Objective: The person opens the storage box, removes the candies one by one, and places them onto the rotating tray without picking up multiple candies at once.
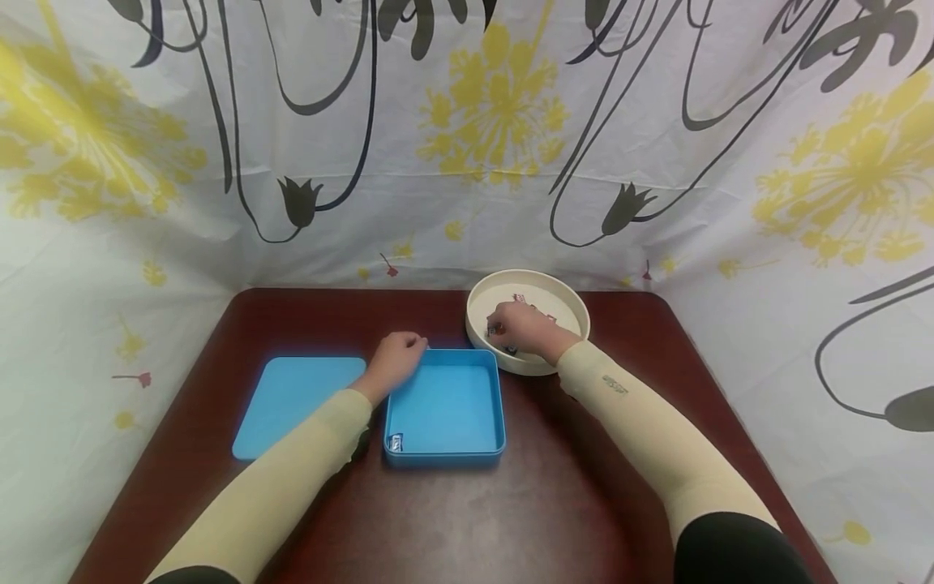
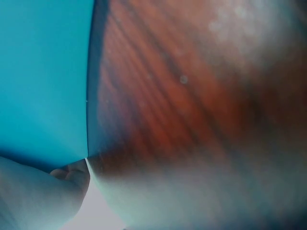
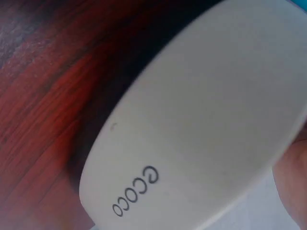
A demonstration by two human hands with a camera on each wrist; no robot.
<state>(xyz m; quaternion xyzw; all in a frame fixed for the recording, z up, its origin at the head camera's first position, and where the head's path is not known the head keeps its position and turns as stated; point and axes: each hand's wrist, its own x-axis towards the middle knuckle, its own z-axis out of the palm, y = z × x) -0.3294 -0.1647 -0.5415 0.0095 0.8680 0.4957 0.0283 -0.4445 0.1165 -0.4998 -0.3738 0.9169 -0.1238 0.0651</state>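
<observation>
My right hand (image 1: 527, 328) reaches into a round cream tray (image 1: 576, 304), its fingertips pinching a small dark-and-orange wrapped piece (image 1: 498, 330). Several small wrapped pieces, some red and white, lie in that tray around the hand. At the back left corner of a square blue box (image 1: 447, 462), my left hand (image 1: 394, 365) has its fingers curled at the rim. In the left wrist view, fingertips (image 2: 72, 175) show at the box's edge, the rest of the hand partly hidden. A small blue-and-white packet (image 1: 396, 442) lies in the box's front left corner.
A flat blue lid (image 1: 292, 397) lies left of the box, partly under the left forearm. The dark red-brown table (image 1: 452, 527) meets a patterned curtain (image 1: 438, 227) at the back. In the right wrist view, the tray's side (image 3: 201, 105) bears lettering and fills most of the picture.
</observation>
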